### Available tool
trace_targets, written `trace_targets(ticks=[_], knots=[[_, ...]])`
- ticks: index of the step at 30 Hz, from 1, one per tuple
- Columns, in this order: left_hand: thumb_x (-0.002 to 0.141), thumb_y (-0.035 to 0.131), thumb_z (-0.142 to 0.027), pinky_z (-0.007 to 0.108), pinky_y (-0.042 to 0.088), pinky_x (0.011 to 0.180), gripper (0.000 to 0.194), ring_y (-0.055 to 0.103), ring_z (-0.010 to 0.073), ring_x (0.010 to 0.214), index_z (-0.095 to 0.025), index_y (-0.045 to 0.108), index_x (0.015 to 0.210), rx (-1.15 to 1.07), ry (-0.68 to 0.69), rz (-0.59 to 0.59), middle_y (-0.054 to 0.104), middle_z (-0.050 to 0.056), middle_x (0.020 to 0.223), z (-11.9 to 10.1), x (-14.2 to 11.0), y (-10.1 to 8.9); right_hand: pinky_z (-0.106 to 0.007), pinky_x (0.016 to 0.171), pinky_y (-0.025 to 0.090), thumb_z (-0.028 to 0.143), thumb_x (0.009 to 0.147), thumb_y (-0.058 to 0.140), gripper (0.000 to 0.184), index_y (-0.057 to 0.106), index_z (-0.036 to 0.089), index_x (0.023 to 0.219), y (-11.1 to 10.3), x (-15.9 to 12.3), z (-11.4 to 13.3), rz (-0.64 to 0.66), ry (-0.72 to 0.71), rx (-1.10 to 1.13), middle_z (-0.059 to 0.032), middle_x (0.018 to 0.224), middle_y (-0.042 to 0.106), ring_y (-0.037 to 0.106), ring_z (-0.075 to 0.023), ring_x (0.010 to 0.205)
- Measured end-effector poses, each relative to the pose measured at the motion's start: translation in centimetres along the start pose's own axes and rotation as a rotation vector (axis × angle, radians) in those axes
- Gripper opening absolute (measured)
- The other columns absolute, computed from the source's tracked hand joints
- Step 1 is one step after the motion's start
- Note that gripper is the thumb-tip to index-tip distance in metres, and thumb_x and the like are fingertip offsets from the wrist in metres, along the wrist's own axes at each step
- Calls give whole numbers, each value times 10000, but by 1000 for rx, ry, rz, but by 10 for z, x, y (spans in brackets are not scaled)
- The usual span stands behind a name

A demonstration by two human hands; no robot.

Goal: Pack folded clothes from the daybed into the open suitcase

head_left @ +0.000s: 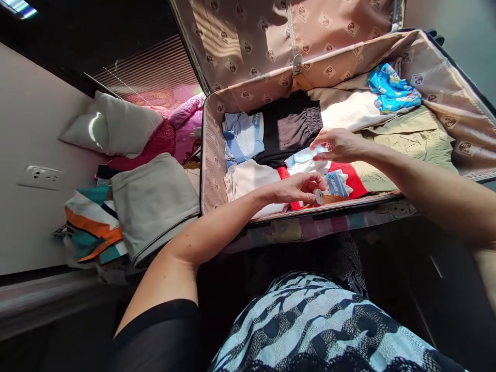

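An opened suitcase (214,155) lies in front of me, packed with folded clothes. Near its front wall, my left hand (298,187) has thumb and fingers curled at the white buckle (319,197) of an orange-brown strap (334,199). My right hand (337,144) reaches in from the right, fingers bent around the edge of a white and light-blue folded cloth item (304,157). Beneath both hands lies a red garment (354,181). A small blue-labelled packet (335,182) rests on the red garment, just right of my left hand.
Inside are black elastic-waist pants (296,124), a light-blue bundle (243,137), a beige garment (251,178), khaki clothing (411,139) and a bright blue printed cloth (393,89). A second strap buckle (297,63) hangs at the hinge side. Left outside sit a grey folded garment (153,201) and pillows (116,126).
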State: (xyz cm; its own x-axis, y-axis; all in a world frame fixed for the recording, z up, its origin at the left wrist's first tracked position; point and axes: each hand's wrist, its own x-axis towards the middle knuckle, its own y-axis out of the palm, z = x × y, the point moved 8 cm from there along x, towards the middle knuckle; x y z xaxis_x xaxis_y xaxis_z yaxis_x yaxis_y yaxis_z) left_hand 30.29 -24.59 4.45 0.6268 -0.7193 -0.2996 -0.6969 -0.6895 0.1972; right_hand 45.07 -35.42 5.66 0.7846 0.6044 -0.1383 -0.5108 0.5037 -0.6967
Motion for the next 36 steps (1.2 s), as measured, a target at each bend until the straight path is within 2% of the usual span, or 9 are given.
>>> trace_targets(ticks=[5, 7, 10, 14, 16, 20, 25, 29, 36], knots=[[780, 995, -426, 244, 502, 658, 566, 620, 124, 696, -176, 644, 1146, -14, 33, -31, 671, -14, 812, 2, 2, -5, -358, 922, 617, 478, 962, 798, 243, 864, 323, 1138, 8, -71, 73, 328, -443, -80, -40, 1149, 778, 743, -194, 1042], [750, 1014, -447, 240, 492, 651, 641, 619, 129, 707, -171, 680, 1222, 22, 60, -29, 665, -22, 803, -1, 3, -4, -328, 897, 606, 427, 1021, 740, 178, 865, 318, 1086, 17, -93, 96, 407, -572, -77, -39, 1174, 785, 745, -183, 1032], [730, 1016, -465, 241, 488, 658, 653, 616, 137, 732, -178, 709, 1229, 29, 57, 11, 673, -12, 817, -3, 4, 0, -284, 829, 566, 355, 1113, 600, 276, 845, 270, 1019, 27, -110, 114, 432, -706, -37, -51, 1133, 786, 734, -157, 961], [720, 999, -406, 262, 523, 724, 484, 637, 157, 809, -166, 732, 1044, 68, 57, 93, 712, 36, 893, -4, 4, 0, -276, 732, 484, 302, 1175, 459, 417, 780, 227, 920, 23, -123, 107, 353, -767, -81, -51, 889, 706, 664, -138, 807], [736, 973, -378, 275, 543, 761, 429, 651, 172, 844, -166, 761, 1043, 143, 44, 112, 725, 46, 909, -2, 5, -1, -283, 718, 466, 302, 1191, 399, 472, 757, 236, 890, 17, -132, 97, 307, -763, -157, -55, 851, 677, 635, -140, 779], [780, 919, -416, 293, 575, 800, 457, 682, 201, 908, -195, 793, 1159, 254, 47, 143, 759, 49, 966, 1, 6, 0, -296, 793, 526, 347, 1189, 416, 386, 778, 277, 1073, 9, -150, 84, 198, -786, -311, -78, 995, 724, 674, -174, 893], [807, 864, -438, 291, 584, 803, 444, 695, 212, 935, -201, 794, 1176, 338, 32, 167, 783, 57, 1017, 1, 6, 0, -330, 881, 580, 200, 1151, 446, 281, 723, 244, 1166, 21, -168, 95, 82, -993, -483, -84, 1110, 755, 693, -202, 1025], [803, 805, -333, 270, 575, 775, 350, 688, 190, 893, -198, 793, 1125, 360, 15, 179, 782, 40, 999, 1, 6, -1, -347, 886, 593, 131, 1116, 443, 290, 713, 233, 1144, 31, -170, 103, 113, -1051, -583, -86, 1090, 758, 688, -204, 1011], [803, 721, -234, 307, 598, 831, 259, 705, 183, 853, -192, 797, 1047, 322, -16, 141, 769, 31, 930, 5, 7, -6, -343, 890, 576, 138, 1100, 462, 302, 750, 230, 1101, 36, -158, 106, 305, -958, -528, -95, 1085, 758, 689, -212, 1029]])
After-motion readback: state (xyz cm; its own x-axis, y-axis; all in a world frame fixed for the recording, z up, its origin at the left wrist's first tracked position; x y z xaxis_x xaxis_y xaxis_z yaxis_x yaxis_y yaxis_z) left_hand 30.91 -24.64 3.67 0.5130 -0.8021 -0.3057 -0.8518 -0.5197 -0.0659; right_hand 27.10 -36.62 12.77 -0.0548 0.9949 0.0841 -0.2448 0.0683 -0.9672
